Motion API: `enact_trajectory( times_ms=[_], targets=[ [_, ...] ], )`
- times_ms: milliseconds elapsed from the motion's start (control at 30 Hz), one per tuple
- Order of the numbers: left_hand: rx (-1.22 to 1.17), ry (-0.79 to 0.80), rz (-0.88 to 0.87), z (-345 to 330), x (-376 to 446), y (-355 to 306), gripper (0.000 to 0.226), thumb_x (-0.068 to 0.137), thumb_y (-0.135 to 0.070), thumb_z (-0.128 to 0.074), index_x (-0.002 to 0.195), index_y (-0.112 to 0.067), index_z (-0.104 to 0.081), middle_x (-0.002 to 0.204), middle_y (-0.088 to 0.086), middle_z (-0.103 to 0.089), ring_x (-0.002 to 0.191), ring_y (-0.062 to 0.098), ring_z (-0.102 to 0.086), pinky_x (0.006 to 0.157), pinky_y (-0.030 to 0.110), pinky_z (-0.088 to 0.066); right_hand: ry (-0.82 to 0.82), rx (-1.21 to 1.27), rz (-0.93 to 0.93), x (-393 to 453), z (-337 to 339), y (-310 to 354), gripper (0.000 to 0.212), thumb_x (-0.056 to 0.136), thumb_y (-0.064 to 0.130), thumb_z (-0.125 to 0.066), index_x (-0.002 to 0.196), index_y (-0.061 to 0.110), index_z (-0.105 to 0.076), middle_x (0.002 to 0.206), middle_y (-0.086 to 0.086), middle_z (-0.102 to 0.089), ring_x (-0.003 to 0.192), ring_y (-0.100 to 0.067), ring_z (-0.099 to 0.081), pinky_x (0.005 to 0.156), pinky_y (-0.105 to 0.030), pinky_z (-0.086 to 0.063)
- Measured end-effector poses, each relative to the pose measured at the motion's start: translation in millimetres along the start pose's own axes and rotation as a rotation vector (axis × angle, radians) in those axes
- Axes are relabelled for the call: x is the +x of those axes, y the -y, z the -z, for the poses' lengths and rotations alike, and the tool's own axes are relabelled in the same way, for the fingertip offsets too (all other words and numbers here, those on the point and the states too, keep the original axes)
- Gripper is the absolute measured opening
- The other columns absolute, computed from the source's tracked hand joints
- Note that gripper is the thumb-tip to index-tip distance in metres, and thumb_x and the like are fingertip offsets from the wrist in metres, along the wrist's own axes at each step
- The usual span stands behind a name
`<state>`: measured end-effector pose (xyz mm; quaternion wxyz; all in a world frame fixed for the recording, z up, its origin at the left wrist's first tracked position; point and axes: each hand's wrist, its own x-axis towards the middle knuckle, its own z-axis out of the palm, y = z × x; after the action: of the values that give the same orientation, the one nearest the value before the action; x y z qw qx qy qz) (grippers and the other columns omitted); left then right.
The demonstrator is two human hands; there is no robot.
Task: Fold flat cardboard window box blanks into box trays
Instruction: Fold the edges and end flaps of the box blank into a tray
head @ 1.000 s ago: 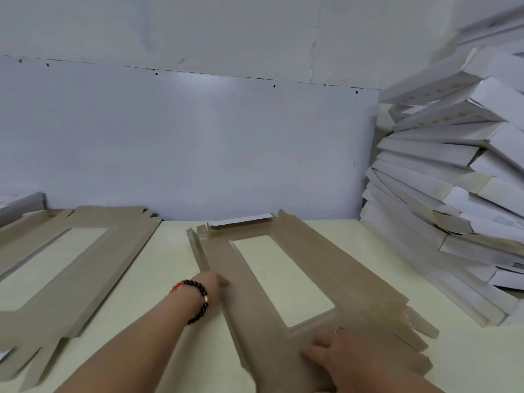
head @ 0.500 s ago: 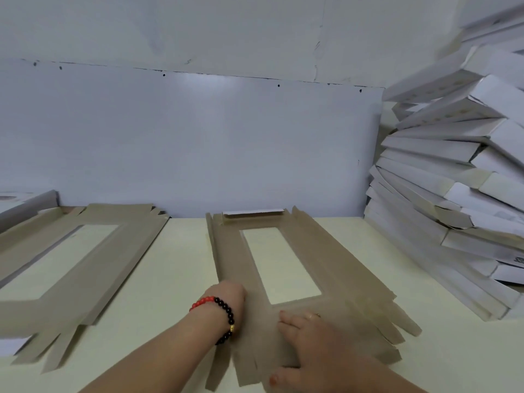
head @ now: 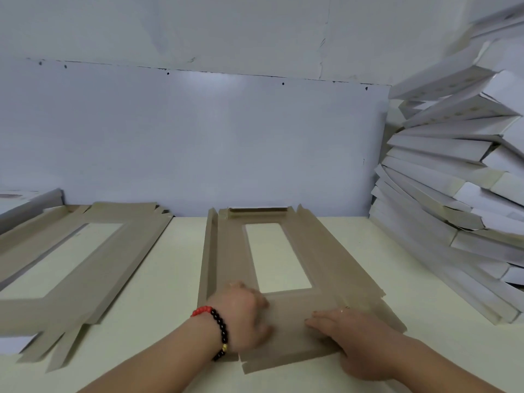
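A brown cardboard window box blank (head: pixel 317 259) lies flat on the pale table (head: pixel 170 279), its long axis pointing away from me and its rectangular window in the middle. My left hand (head: pixel 243 316), with a red and black bead bracelet on the wrist, rests on the blank's near left corner with its fingers bent down onto the board. My right hand (head: pixel 348 333) lies flat on the near end panel, fingers straight and pointing left. The blank's left side flap (head: pixel 209 251) stands slightly raised.
A stack of flat brown blanks (head: pixel 93 268) lies at the left and reaches the back wall. A tall, leaning pile of folded white boxes (head: pixel 453 194) fills the right side. A grey board edge (head: pixel 31 202) sits at the far left.
The blank has turned from slanted to straight in front of me. My left hand slid from its left edge to the near left corner, and my right hand now lies on the near end panel.
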<state>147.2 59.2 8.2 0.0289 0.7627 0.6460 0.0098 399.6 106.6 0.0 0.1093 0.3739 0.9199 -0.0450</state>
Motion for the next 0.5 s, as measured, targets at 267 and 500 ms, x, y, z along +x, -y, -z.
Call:
enact_trajectory(
  times_ms=[267,500],
  targets=[
    [0.171,0.085,0.001,-9,-15,-52,0.028,0.093,-0.023,-0.045,0.12,-0.016,-0.046,0.118,0.011,-0.058,0.108,0.033,-0.055,0.081,0.038,-0.044,-0.127,-0.026,0.019,12,-7,-12,0.065,0.084,0.016,-0.045,0.143,0.043,-0.036,0.141,0.016,-0.044,0.129,-0.011,-0.043,0.105,-0.024,-0.034],
    [0.072,0.174,0.034,9,-12,-23,0.023,0.09,-0.014,-0.047,0.113,-0.014,-0.051,0.111,0.013,-0.06,0.103,0.032,-0.059,0.082,0.034,-0.047,-0.187,0.106,-0.026,4,-4,-30,0.023,0.088,0.033,-0.047,0.106,0.035,-0.061,0.101,0.016,-0.062,0.096,-0.006,-0.056,0.083,-0.025,-0.044]
  ],
)
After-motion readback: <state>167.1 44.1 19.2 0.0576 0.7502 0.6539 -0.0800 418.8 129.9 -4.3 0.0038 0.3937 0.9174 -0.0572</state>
